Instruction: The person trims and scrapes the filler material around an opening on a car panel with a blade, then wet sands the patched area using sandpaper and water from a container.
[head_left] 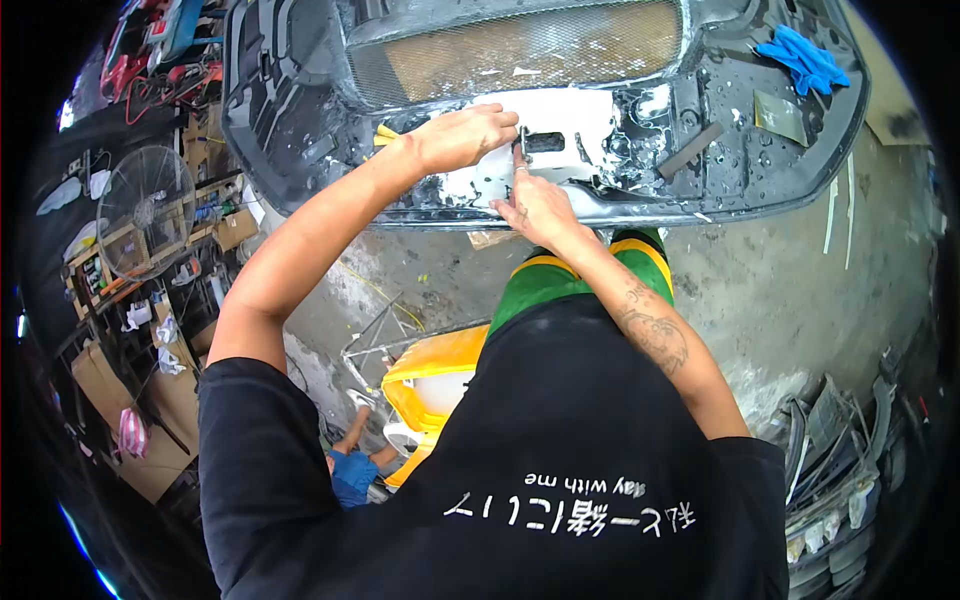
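A large black plastic vehicle panel point(740, 170), wet with drops, lies before me. Its middle carries a white patch point(590, 110) with a rectangular hole point(546, 142). My left hand point(468, 137) is closed over the patch, left of the hole. At its fingertips is a thin dark edge whose kind I cannot make out. Just below, my right hand point(542, 208) has its index finger stretched up towards the left fingertips, thumb apart near the panel's lower edge. A small yellow piece point(385, 134) lies partly behind my left wrist.
On the panel are a mesh grille point(520, 55), a blue glove point(803, 60), a grey strip point(690, 151) and a square sheet point(780, 118). A fan point(148, 212) stands left. Behind me are a yellow part point(435, 358), another person in blue point(352, 475) and stacked parts point(835, 450).
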